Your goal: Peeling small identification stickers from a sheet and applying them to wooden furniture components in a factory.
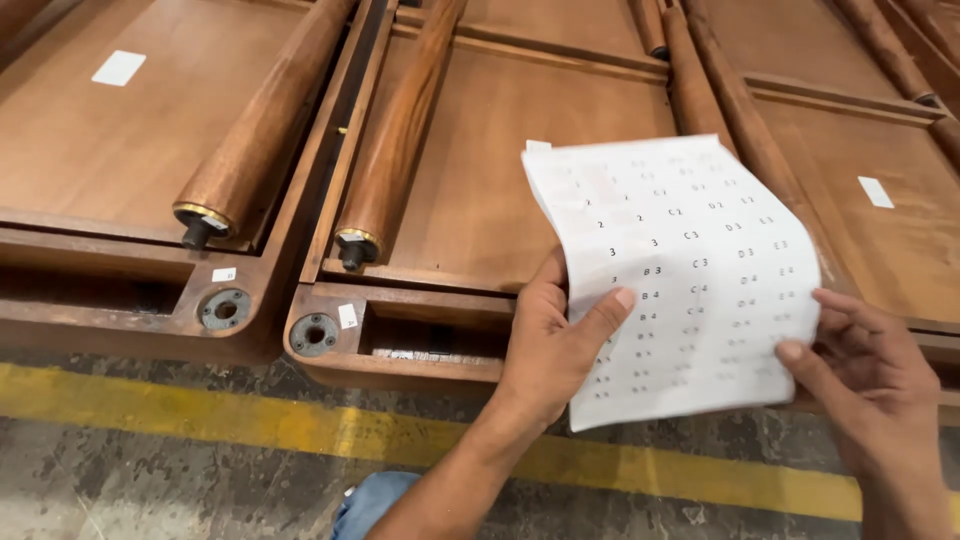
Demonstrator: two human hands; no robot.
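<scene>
A white paper sheet [690,270] printed with rows of small characters curls in front of me. My left hand [555,340] grips its lower left edge, thumb pressed on the front. My right hand [865,375] pinches the lower right edge with thumb and fingers. Behind the sheet lies an upturned brown wooden tabletop [480,190] with a round wooden leg [395,140] resting on its underside.
Several more upturned tabletops lie side by side, another to the left [120,130] with its own leg [260,125], another to the right [880,230]. Metal sockets [314,333] sit in the corners. A yellow floor line [200,415] crosses the grey concrete. My denim-clad knee [370,500] shows below.
</scene>
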